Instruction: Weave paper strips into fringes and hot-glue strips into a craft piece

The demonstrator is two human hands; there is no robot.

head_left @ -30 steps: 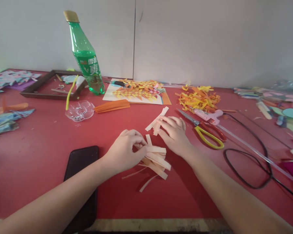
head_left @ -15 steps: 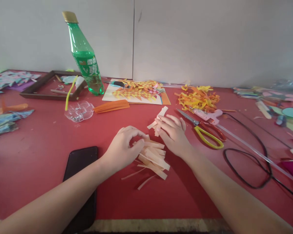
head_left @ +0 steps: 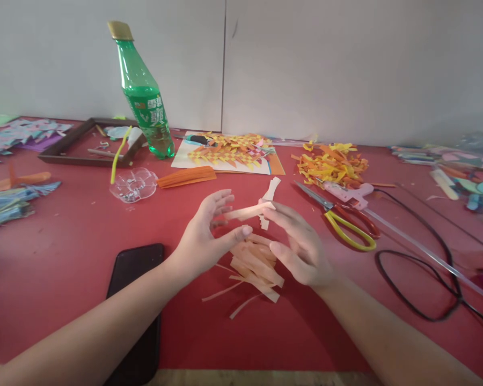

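A pale peach paper strip (head_left: 247, 212) spans the gap between my two hands, raised over the table. Its left end meets the fingers of my left hand (head_left: 207, 228), whose thumb stays apart from it. At the other end, the fingertips of my right hand (head_left: 300, 244) touch the strip, with that thumb lower and separate. Whether it is one strip or a few together, I cannot tell. Below my hands lies a loose pile of peach paper strips (head_left: 257, 268). Just behind my right fingers is a small cluster of crossed pale strips (head_left: 271, 187).
Left are a black phone (head_left: 134, 265), a clear flower-shaped dish (head_left: 132, 186), a green bottle (head_left: 145, 107) and a dark frame (head_left: 60, 159). Orange strips (head_left: 187, 177) lie behind. Right are scissors (head_left: 350, 230), a pink glue gun (head_left: 352, 194) with a looping cord, and yellow-orange paper pieces (head_left: 332, 163).
My left hand has risen from the pile and its fingers have spread. My right hand has turned toward it, off the small cluster. A strip now bridges both hands.
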